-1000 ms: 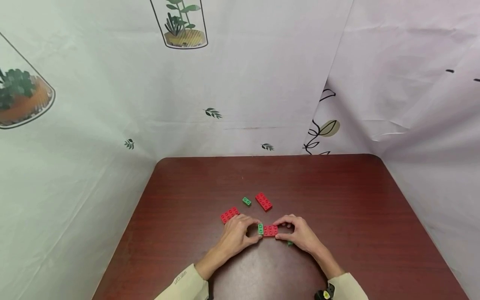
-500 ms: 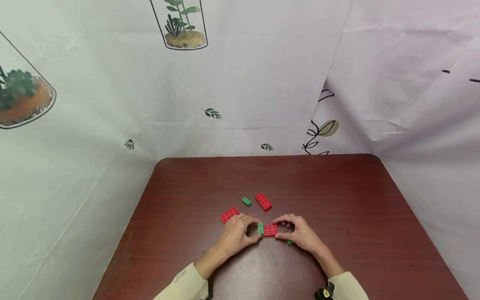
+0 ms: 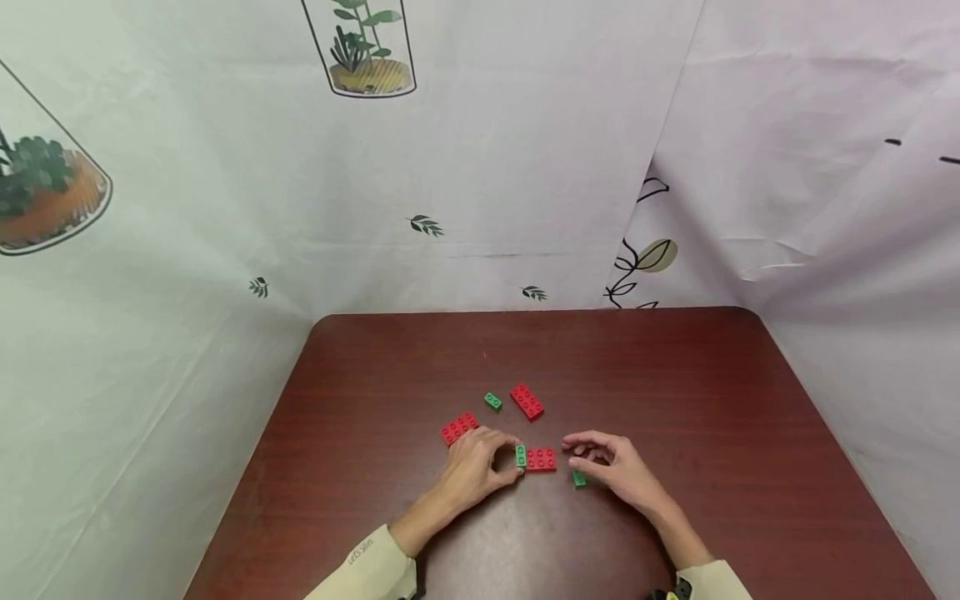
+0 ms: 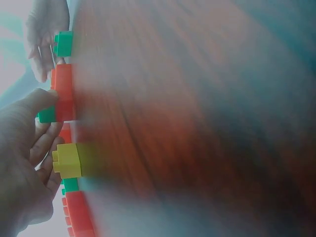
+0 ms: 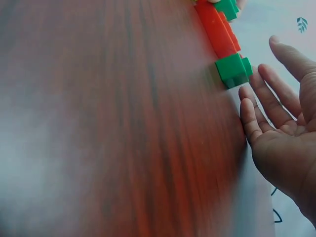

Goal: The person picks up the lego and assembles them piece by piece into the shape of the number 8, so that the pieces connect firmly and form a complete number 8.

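My left hand (image 3: 474,468) pinches a small green toy brick (image 3: 521,455) between thumb and fingertips. That green brick sits on the left end of a red brick (image 3: 541,459) with studs on top, as the left wrist view also shows. My right hand (image 3: 617,468) is off to the right of the red brick, fingers loosely bent and holding nothing. Just under its thumb stands another small green brick (image 3: 578,478), also seen as a green block (image 5: 231,70) in the right wrist view. A yellow brick (image 4: 68,161) stands beneath my left palm, hidden from the head view.
Behind my left hand lies a red brick (image 3: 459,428), partly covered by it. Farther back are a small green brick (image 3: 492,402) and one more red brick (image 3: 527,402). The brown table (image 3: 660,367) meets a printed white cloth wall (image 3: 480,167) at its far edge.
My right hand has let go of the red brick's right end and drawn back to the right, uncovering more of the nearby green brick. The left hand stays in place.
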The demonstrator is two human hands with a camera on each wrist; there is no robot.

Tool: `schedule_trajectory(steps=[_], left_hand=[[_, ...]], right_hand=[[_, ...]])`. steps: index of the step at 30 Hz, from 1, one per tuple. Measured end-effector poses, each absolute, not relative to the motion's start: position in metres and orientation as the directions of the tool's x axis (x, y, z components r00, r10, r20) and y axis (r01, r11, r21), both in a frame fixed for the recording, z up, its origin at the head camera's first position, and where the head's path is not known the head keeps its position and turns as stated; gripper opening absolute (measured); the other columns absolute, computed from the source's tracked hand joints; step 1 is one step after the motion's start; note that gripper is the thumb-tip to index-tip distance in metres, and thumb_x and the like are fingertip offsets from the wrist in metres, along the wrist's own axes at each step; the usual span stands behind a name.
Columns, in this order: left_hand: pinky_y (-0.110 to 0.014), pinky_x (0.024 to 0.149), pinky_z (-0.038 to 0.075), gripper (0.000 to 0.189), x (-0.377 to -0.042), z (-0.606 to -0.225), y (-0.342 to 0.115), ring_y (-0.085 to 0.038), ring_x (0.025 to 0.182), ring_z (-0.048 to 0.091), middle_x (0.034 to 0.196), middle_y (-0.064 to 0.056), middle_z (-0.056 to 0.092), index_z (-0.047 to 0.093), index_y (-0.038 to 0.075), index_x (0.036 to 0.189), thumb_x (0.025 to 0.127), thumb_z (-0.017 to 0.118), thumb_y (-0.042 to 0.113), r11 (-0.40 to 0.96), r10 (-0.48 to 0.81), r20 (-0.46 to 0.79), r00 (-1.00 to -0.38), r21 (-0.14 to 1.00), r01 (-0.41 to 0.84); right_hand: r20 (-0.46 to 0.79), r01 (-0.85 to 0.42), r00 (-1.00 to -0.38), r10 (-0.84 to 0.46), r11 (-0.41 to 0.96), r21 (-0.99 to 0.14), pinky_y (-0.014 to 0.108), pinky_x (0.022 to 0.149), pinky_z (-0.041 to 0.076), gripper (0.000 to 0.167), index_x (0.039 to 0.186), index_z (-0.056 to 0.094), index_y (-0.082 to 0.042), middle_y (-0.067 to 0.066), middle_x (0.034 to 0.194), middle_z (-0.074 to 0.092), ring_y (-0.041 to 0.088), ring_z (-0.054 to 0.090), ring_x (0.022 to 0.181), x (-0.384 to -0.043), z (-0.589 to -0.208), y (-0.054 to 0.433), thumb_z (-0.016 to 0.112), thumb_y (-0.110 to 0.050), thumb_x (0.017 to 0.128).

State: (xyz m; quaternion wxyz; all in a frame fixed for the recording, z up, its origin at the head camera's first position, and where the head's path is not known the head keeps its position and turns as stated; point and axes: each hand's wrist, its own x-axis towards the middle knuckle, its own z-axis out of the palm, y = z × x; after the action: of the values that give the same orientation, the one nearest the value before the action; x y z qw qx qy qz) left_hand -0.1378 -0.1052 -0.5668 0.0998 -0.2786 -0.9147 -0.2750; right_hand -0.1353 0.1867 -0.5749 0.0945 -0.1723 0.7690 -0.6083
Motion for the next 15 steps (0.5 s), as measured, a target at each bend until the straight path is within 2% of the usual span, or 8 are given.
schedule_trajectory(steps=[10,15], left_hand=[[-0.037,0.085,0.055,0.032,-0.139,-0.568,-0.106,-0.013,0.096,0.069,0.103,0.008,0.078,0.079,0.021,0.111,0.083,0.094,0.029,0.681,0.457,0.333,-0.825,0.466,0.565],[-0.033,0.081,0.053,0.033,-0.139,-0.569,-0.107,-0.011,0.087,0.065,0.103,0.009,0.078,0.079,0.022,0.112,0.084,0.094,0.03,0.68,0.457,0.324,-0.828,0.472,0.561]], right_hand=[[0.012,-0.077,-0.915,-0.404,0.147,-0.986,0.025,0.079,0.057,0.041,0.132,0.068,0.007,0.024,0.122,0.072,0.015,0.068,0.097,-0.122,-0.575,0.2,0.08,-0.006,0.096],[0.043,-0.111,-0.911,-0.409,0.143,-0.983,0.025,0.083,0.057,0.043,0.131,0.068,0.007,0.024,0.123,0.072,0.018,0.07,0.098,-0.119,-0.579,0.202,0.082,-0.004,0.092]])
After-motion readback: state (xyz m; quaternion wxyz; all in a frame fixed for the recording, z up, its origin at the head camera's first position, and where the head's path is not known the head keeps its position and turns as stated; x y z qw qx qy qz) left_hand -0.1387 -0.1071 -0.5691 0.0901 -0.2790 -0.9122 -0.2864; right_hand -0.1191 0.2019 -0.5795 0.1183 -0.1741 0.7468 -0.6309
